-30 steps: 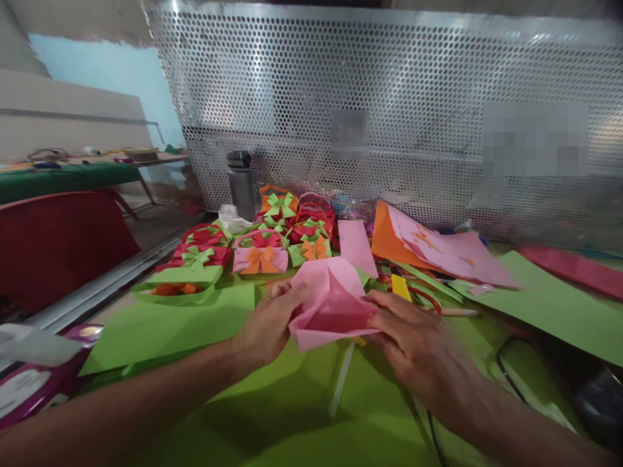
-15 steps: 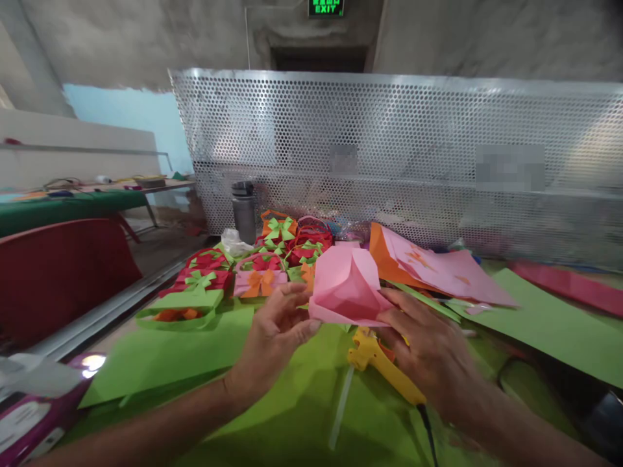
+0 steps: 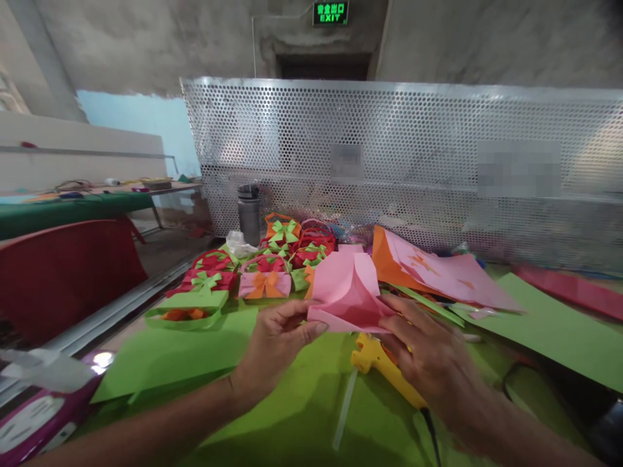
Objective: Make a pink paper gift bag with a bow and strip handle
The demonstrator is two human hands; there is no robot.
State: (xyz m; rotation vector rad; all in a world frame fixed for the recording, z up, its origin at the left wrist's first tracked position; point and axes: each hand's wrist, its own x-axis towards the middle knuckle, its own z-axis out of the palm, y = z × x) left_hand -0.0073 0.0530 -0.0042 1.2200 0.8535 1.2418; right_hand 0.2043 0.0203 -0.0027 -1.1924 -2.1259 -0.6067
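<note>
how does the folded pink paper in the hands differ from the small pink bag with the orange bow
The folded pink paper is held between the left hand and right hand; the pink bag stands beyond them, untouched. The pink bag has a pink handle and orange bow; the folded pink paper shows neither, its pocket gaping open. Both are pink.

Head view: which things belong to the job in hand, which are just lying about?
Job, judging by placement:
folded pink paper, held by left hand and right hand
yellow glue gun, probably
small bags with bows, probably

Apparently lying about:
dark bottle
crumpled plastic
</note>
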